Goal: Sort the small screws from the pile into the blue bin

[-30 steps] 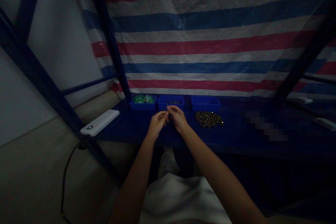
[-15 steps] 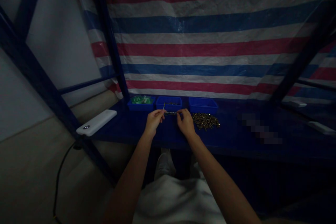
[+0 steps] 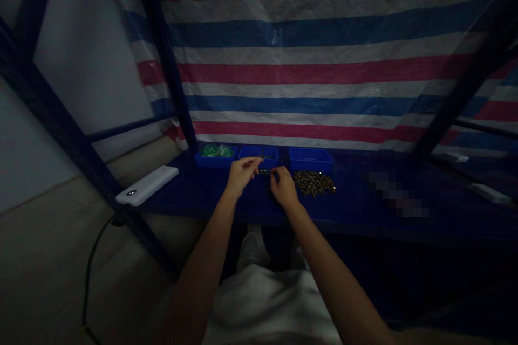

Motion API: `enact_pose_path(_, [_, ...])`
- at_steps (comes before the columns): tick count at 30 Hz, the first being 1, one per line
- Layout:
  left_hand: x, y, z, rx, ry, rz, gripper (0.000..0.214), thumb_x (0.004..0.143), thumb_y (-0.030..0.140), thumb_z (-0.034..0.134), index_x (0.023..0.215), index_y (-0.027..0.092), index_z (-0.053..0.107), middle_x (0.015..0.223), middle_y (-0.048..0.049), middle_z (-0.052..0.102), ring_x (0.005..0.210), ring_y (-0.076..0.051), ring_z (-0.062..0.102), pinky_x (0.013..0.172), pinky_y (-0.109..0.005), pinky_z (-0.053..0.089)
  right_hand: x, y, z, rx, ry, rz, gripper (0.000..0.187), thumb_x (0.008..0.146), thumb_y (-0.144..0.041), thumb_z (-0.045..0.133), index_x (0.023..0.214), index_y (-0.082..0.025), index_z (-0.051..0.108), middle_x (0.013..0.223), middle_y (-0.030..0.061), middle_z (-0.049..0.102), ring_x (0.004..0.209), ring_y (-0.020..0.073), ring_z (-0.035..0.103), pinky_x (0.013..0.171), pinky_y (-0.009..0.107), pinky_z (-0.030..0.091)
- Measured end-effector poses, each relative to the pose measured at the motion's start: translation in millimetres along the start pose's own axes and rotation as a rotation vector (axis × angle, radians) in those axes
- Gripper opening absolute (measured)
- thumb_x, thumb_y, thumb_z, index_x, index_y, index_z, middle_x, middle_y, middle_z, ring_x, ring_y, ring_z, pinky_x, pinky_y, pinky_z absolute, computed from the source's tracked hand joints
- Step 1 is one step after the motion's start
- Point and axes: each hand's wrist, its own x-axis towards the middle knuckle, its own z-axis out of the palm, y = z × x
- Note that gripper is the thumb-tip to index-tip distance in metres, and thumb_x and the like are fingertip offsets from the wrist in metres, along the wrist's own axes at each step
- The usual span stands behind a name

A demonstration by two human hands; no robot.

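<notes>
My left hand (image 3: 241,173) is raised just above the dark blue shelf (image 3: 226,199) and pinches a thin metal pin that points up toward the middle blue tray (image 3: 258,154). My right hand (image 3: 283,186) rests on the shelf with its fingers curled over small metal parts lying in front of that tray; what it holds is too small to make out. A heap of small brass-coloured metal parts (image 3: 313,183) lies just right of my right hand.
Three small blue trays line the back of the shelf: the left tray (image 3: 215,154) holds green pieces, the right tray (image 3: 311,158) stands behind the heap. A white power bank (image 3: 146,185) lies at the shelf's left corner, a cable hanging below. A striped tarp hangs behind.
My hands were together on one piece a second ago; they have parted. The right hand has dropped to the shelf, and the left has lifted slightly with the thin pin.
</notes>
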Motion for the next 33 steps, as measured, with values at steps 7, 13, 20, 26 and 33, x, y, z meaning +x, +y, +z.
enact_pose_path(7, [-3.5, 15.5, -3.8, -0.173, 0.027, -0.179, 0.023, 0.067, 0.035, 0.063, 0.073, 0.013, 0.065, 0.051, 0.0026, 0.049, 0.037, -0.003, 0.039, 0.035, -0.018, 0.020, -0.1, 0.0, -0.3, 0.009, -0.018, 0.001, 0.019, 0.080, -0.014, 0.039, 0.090, -0.018, 0.055, 0.091, 0.0078, 0.056, 0.088, 0.0191, 0.052, 0.081, 0.031, 0.041])
enact_pose_path(13, [-8.7, 29.7, -7.7, -0.311, -0.016, -0.113, 0.026, 0.067, 0.037, 0.064, 0.077, 0.013, 0.064, 0.051, 0.0037, 0.047, 0.038, -0.002, 0.038, 0.038, -0.017, 0.025, -0.3, -1.3, -1.2, 0.001, -0.033, -0.009, 0.018, 0.080, -0.014, 0.039, 0.088, -0.017, 0.055, 0.089, 0.0073, 0.056, 0.086, 0.0184, 0.053, 0.081, 0.030, 0.041])
enact_pose_path(20, [-9.9, 22.3, -15.0, -0.048, -0.044, -0.112, 0.025, 0.065, 0.037, 0.067, 0.075, 0.014, 0.066, 0.053, 0.0009, 0.051, 0.041, -0.004, 0.039, 0.038, -0.019, 0.021, -0.2, -1.3, -0.9, 0.001, -0.047, -0.007, 0.018, 0.080, -0.014, 0.039, 0.089, -0.017, 0.055, 0.090, 0.0079, 0.057, 0.088, 0.0188, 0.053, 0.081, 0.031, 0.041])
enact_pose_path(26, [-19.8, 21.4, -23.8, -0.505, -0.056, 0.004, 0.024, 0.073, 0.044, 0.058, 0.075, 0.021, 0.059, 0.050, 0.0059, 0.033, 0.040, -0.003, 0.027, 0.042, -0.019, 0.028, -1.1, -1.1, -0.3, 0.007, -0.043, -0.006, 0.018, 0.081, -0.014, 0.039, 0.089, -0.018, 0.055, 0.091, 0.0074, 0.056, 0.089, 0.0183, 0.053, 0.082, 0.030, 0.042])
enact_pose_path(33, [4.0, 6.2, -22.3, -0.232, -0.151, -0.266, 0.027, 0.064, 0.037, 0.068, 0.076, 0.013, 0.064, 0.055, 0.0012, 0.049, 0.043, -0.004, 0.040, 0.038, -0.017, 0.025, -1.2, -2.6, -1.5, 0.006, -0.046, -0.008, 0.018, 0.081, -0.014, 0.039, 0.088, -0.018, 0.055, 0.090, 0.0072, 0.057, 0.088, 0.0185, 0.054, 0.082, 0.030, 0.042])
